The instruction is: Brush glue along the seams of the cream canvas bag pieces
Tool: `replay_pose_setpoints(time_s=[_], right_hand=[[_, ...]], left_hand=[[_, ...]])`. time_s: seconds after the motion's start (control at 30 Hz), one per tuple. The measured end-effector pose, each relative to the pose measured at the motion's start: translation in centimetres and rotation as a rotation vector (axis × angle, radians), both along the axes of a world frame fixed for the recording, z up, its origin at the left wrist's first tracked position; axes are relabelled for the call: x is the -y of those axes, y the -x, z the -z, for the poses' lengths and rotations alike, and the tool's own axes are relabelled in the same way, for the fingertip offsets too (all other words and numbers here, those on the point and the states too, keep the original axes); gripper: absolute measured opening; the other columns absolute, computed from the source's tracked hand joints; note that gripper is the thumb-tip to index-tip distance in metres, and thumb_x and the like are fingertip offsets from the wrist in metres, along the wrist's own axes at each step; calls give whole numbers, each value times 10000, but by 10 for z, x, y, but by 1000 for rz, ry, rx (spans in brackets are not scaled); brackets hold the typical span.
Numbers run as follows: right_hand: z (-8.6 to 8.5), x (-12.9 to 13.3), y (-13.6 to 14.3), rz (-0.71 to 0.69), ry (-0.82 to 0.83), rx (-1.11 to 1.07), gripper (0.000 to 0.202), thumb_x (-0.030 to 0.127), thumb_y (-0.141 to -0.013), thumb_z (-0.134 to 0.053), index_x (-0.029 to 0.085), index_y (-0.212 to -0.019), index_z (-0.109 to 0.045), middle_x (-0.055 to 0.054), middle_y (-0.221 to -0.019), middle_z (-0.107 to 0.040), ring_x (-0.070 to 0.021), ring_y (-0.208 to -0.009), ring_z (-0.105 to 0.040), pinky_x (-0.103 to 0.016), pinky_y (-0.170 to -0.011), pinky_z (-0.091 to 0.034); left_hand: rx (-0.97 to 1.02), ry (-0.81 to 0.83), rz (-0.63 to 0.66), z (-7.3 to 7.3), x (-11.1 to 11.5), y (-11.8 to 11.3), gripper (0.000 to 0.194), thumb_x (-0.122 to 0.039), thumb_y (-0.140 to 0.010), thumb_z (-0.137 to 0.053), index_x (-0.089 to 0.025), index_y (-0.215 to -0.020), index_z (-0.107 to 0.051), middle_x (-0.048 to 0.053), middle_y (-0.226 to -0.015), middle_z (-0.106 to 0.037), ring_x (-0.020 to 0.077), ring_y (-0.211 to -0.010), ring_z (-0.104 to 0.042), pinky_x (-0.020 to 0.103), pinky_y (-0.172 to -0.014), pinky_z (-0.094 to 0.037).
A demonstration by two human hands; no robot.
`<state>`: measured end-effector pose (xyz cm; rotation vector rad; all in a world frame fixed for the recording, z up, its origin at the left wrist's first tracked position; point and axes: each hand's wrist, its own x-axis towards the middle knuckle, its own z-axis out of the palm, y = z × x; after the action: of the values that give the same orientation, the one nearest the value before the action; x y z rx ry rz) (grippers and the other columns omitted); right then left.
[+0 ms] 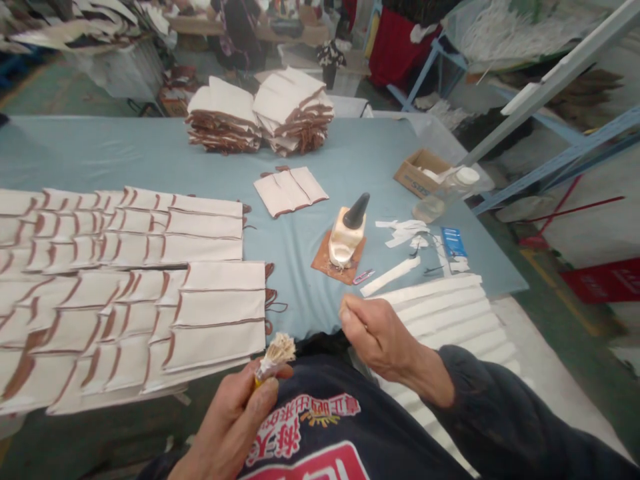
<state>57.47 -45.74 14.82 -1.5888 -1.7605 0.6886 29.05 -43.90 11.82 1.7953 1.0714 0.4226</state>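
My left hand (235, 413) is closed around a short brush (279, 352); its frayed pale bristles point up and a bit of yellow handle shows between the fingers. My right hand (380, 333) makes a fist over the table's front edge, and whatever may be inside it is hidden. Just beyond that fist, a pale gold container with a black cone-shaped top (346, 237) stands on a brown square piece (325, 262). Small pink-handled thread snips (363, 276) lie beside it. Rows of overlapping cream fabric pieces with brown edges (215, 313) cover the table's left side.
Two stacks of cream pieces (223, 103) stand at the back, with a single piece (291, 191) nearer. At right are a small cardboard box (417, 175), a clear jar with a white lid (445, 193), white strips (400, 233) and a blue packet (453, 243). White slats (445, 300) extend at front right.
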Motion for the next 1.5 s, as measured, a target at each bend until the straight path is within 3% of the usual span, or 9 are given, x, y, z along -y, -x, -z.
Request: replay_pose_setpoints(time_s=[0.1, 0.27, 0.4, 0.6, 1.0, 1.17, 1.33, 1.4, 1.5], right_hand=[[-10, 10, 22, -83, 69, -149, 384, 237, -990, -480, 233, -616, -393, 88, -519, -338, -77, -451, -348, -243, -487, -270], [-20, 17, 26, -129, 106, -104, 93, 161, -917, -616, 195, -925, -702, 34, -739, -690, -90, -564, -525, -231, -574, -405], [-29, 17, 22, -90, -1, -78, 370, 249, -1003, -588, 198, -638, -558, 47, -575, -547, -91, -527, -492, -243, -538, -367], [-39, 16, 24, -112, 32, -234, 106, 218, -982, -647, 173, -921, -722, 21, -736, -699, -91, -612, -600, -207, -593, -459], [-45, 12, 26, -211, 84, -177, 59, 167, -933, -699, 170, -928, -758, 38, -685, -692, -75, -546, -557, -198, -532, -403], [-38, 10, 31, -277, 40, -42, 116, 78, -881, -663, 171, -831, -711, 47, -651, -662, -78, -563, -555, -216, -559, -377], [-10, 3, 32, -271, -201, 441, 177, 57, -858, -536, 193, -779, -616, -11, -696, -654, -144, -610, -529, -305, -556, -294], [-1, -6, 17, -217, -174, 540, 204, 25, -828, -521, 207, -746, -562, -11, -676, -618, -148, -600, -485, -314, -560, -268], [1, -13, -16, 74, -36, 478, 237, 43, -808, -522, 235, -692, -444, 25, -608, -506, -129, -553, -417, -297, -560, -269]], left_hand=[[63, 23, -24, -5, -1, -6, 441, -513, -1047, -501, -206, -1001, -815, 33, -678, -727, 208, -645, -710, 287, -645, -628], [181, -11, 54, -10, -9, -15, 424, -471, -1044, -517, -213, -873, -808, 21, -696, -752, 177, -588, -687, 245, -577, -585], [200, -32, 105, -6, -11, -12, 318, -366, -1044, -544, -216, -901, -786, 10, -749, -781, 162, -618, -712, 218, -615, -587], [186, -155, 188, -7, -16, -10, 263, -312, -1041, -545, -216, -953, -774, -8, -741, -787, 143, -600, -724, 186, -602, -575], [162, -346, 285, -3, -16, -5, 176, -278, -1073, -539, -285, -1168, -688, -43, -924, -839, 119, -775, -806, 138, -709, -573], [116, -353, 307, 2, -16, -1, 189, -275, -1075, -533, -283, -1199, -676, -31, -970, -845, 132, -827, -818, 149, -737, -578], [83, -315, 296, 4, -13, 0, 213, -234, -1058, -523, -239, -1186, -694, -7, -919, -834, 136, -757, -801, 159, -695, -575], [77, -285, 269, 4, -11, 4, 199, -231, -1049, -529, -235, -1116, -716, -20, -831, -811, 127, -666, -765, 158, -649, -565], [80, -266, 216, 6, -8, 14, 192, -233, -1038, -538, -238, -1059, -728, -33, -772, -779, 115, -602, -715, 156, -624, -556]])
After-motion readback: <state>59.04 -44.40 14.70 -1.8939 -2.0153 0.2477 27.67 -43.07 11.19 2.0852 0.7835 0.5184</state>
